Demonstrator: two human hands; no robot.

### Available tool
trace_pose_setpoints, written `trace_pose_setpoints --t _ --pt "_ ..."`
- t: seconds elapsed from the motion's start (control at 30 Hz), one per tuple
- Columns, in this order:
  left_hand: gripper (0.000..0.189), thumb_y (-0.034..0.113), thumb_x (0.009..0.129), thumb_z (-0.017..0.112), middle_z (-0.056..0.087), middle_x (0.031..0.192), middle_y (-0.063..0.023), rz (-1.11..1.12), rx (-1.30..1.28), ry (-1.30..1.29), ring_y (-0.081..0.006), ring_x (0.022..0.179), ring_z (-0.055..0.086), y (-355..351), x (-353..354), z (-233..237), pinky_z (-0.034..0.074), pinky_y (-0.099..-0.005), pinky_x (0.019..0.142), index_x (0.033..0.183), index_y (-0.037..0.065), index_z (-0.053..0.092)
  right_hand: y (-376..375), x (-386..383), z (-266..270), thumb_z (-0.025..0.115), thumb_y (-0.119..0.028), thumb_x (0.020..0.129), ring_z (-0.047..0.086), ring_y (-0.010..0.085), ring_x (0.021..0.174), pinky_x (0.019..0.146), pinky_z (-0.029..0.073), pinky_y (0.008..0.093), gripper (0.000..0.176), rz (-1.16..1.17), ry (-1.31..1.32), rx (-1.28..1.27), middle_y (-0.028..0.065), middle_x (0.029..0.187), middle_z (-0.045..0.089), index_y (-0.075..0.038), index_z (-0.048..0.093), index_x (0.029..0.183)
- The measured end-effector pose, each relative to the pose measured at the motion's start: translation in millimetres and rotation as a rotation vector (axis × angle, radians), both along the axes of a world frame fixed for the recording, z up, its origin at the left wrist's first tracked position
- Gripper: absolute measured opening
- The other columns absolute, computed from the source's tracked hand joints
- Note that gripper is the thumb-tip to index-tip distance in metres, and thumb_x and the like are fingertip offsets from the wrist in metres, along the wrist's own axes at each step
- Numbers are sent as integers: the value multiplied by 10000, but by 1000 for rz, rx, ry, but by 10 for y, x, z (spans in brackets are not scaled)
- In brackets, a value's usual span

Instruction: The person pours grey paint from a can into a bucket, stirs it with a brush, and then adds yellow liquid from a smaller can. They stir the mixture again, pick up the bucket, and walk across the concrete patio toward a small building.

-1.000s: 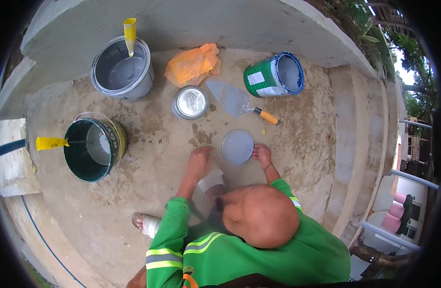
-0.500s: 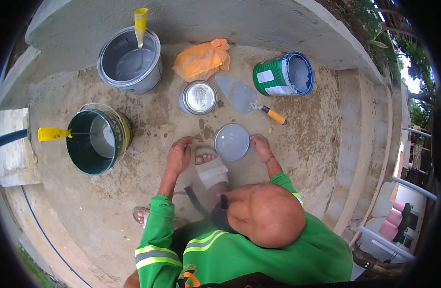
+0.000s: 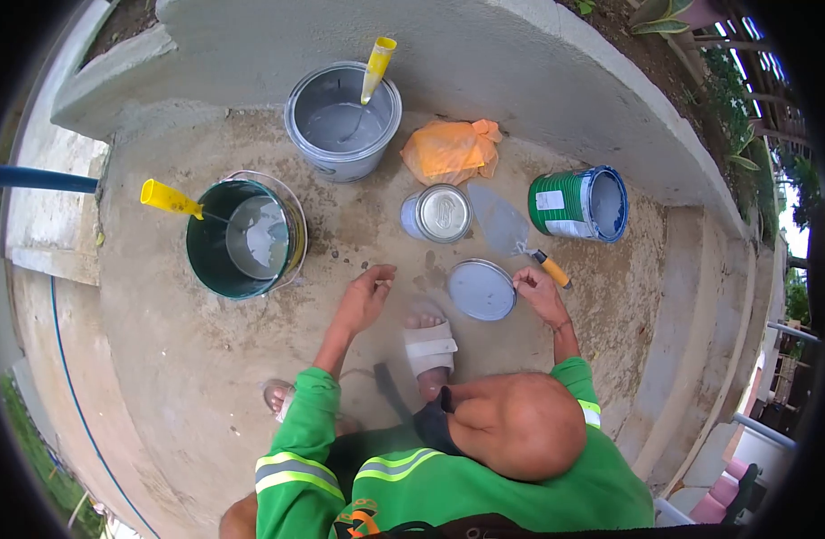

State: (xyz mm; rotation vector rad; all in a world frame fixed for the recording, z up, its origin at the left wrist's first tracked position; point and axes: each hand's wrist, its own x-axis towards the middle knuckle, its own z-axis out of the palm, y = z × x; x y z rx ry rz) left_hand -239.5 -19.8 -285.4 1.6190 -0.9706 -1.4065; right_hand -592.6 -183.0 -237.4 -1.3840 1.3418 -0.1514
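My right hand (image 3: 540, 296) has its thumb and fingers closed at the right edge of a round lid (image 3: 481, 289) with a grey, paint-like coating. The lid looks slightly tilted, just beyond my sandalled foot (image 3: 429, 346). Left of that foot my left hand (image 3: 366, 298) hovers over the concrete with loosely bent fingers and nothing in it. Beyond the lid lies a trowel (image 3: 500, 220) with an orange and black handle. A closed tin (image 3: 443, 214) with a shiny metal lid stands left of the trowel blade.
A grey bucket (image 3: 302, 148) and a dark green bucket (image 3: 206, 260) hold grey material and yellow-handled tools. An orange plastic bag (image 3: 448, 151) lies near the low wall (image 3: 502, 67). A green can (image 3: 547, 199) rests tilted at right, before the steps (image 3: 677, 314).
The view has shifted, so the scene sits lower and farther right. My right hand and the lid have moved slightly toward the trowel. My left hand has also moved a little forward.
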Motion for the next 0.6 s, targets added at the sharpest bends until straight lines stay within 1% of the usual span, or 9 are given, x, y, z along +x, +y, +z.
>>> trace_pose_setpoints --t 0.07,0.13,0.17,0.2,0.3,0.4,0.47,0.53,0.6 --pt "327 142 972 514 666 1147 -123 16 -10 13 -215 1049 615 -14 80 83 480 -337 917 1275 29 560 -90 373 724 613 -41 845 501 82 723 647 414 243 61 115 65 -106 -15 781 571 -16 623 899" --pt "334 150 972 517 664 1154 -121 52 -24 0 -213 1038 616 -47 175 209 482 -339 910 1281 30 556 -198 761 1411 620 0 798 505 109 713 623 422 275 76 309 146 -425 15 758 563 -10 603 871" --pt "338 154 972 518 663 1158 -119 68 -29 -3 -213 1032 617 -45 208 252 483 -340 907 1284 30 554 -250 967 1735 624 24 761 511 134 709 621 424 283 106 390 100 -588 32 748 554 -14 591 854" --pt "339 156 971 522 662 1160 -118 77 -33 -6 -211 1026 617 -41 245 269 484 -339 902 1285 32 553 -307 1176 1991 627 49 723 517 159 704 619 426 292 140 466 51 -752 48 738 546 -19 579 837" --pt "345 163 969 535 661 1161 -113 94 -28 0 -202 1007 618 -21 292 319 488 -333 886 1289 36 550 -461 1774 2356 637 96 653 527 220 714 629 439 310 230 557 -82 -1052 67 750 543 -30 559 829" --pt "349 169 965 549 664 1151 -106 102 -16 -6 -191 993 620 22 303 388 490 -324 874 1290 39 549 -510 2572 2438 667 107 633 544 245 752 642 468 356 281 679 -254 -1424 81 801 555 -30 558 852" --pt "348 169 963 553 668 1140 -103 115 -47 -36 -185 991 622 52 298 469 491 -318 871 1287 40 551 -544 2996 2223 694 57 625 555 255 786 676 485 377 287 728 -339 -1655 90 821 549 -30 557 862" --pt "344 166 963 550 670 1132 -103 119 -24 -38 -188 993 624 91 293 519 492 -318 871 1283 39 553 -627 3314 1997 682 -29 664 553 245 816 714 486 355 242 819 -344 -1835 86 831 540 -34 554 869" --pt "341 162 964 546 671 1127 -105 129 -28 -44 -192 997 625 124 280 526 492 -320 874 1282 39 553 -721 3514 1726 645 -74 701 551 233 844 732 483 345 201 948 -276 -1891 81 843 539 -35 553 876"
